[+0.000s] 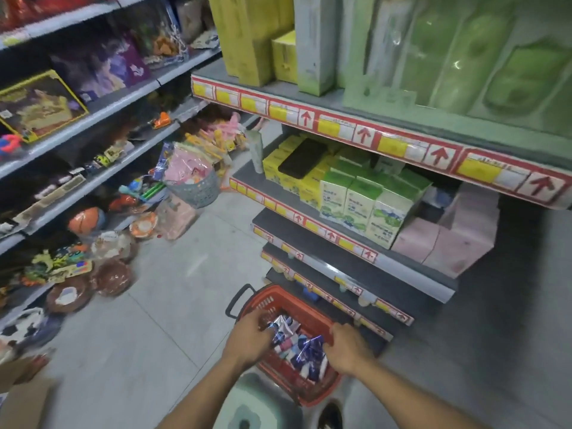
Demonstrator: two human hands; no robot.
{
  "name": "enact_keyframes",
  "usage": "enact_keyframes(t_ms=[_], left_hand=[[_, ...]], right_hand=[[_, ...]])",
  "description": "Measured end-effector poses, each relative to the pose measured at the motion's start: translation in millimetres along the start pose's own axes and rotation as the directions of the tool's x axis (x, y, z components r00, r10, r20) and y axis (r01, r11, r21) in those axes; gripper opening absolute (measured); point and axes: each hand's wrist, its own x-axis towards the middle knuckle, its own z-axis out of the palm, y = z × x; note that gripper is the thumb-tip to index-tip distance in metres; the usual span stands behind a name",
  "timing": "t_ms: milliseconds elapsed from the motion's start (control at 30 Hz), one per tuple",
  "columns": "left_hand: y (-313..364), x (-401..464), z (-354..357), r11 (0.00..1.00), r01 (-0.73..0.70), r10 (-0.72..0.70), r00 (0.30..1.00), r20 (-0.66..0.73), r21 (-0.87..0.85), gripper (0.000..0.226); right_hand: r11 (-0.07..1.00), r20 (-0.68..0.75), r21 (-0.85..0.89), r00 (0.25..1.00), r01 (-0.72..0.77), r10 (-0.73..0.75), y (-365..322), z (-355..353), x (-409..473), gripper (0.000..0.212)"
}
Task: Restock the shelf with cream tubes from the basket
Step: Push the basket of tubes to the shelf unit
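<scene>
In the head view, the cream tubes (297,351) are heaped inside the red basket (312,394), which stands on the floor below the shelf (340,267). The left hand (249,340) is curled on a tube, while the right hand (349,351) is closed on the basket's far rim. The tubes are judged light, soft and slippery, best pinched around the body.

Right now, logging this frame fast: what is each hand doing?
Left hand: down in the red basket, fingers closed around cream tubes.
Right hand: at the basket's right side over more tubes; grip cannot be told.
</scene>
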Motion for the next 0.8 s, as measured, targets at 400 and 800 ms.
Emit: enact_keyframes(t_ms=[400, 800], left_hand=[[9, 60, -13, 0.983, 0.067, -0.076, 0.996, 0.045, 0.172, 0.032], [6, 126, -27, 0.942, -0.137, 0.070, 0.973, 0.220, 0.305, 0.023]], right_hand=[[0.992, 0.039, 0.101, 0.997, -0.069, 0.065, 23, -2, 44, 0.035], [0.933, -0.025, 0.331, 0.987, -0.141, 0.158, -1, 22, 61, 0.012]])
